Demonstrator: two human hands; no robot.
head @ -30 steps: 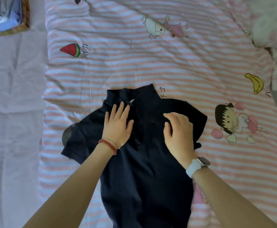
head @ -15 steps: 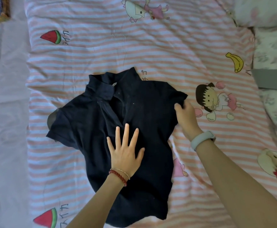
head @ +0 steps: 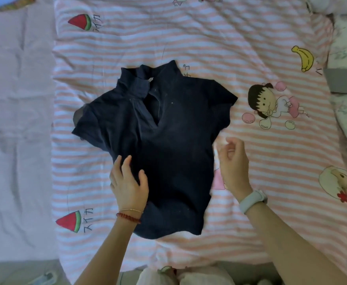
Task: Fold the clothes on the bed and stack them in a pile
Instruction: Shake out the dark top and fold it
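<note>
Head view: one dark shirt [head: 164, 140] lies spread face up in the middle of the frame on the striped blanket [head: 230, 48], collar toward the top, both short sleeves out to the sides. You seem to be at the smoothing step, with no fold made yet. Your left hand [head: 128, 183] rests on the shirt's lower left edge, fingers relaxed and slightly spread, gripping nothing. Your right hand [head: 233, 161] hovers just beside the shirt's right edge, fingers loosely curled and holding nothing. The next move probably calls for taking one side or sleeve and folding it inward over the body. Count: one shirt, two hands, one watch [head: 253, 200] on the right wrist, two bracelets [head: 128, 215] on the left. No pile shows clearly in the frame.
</note>
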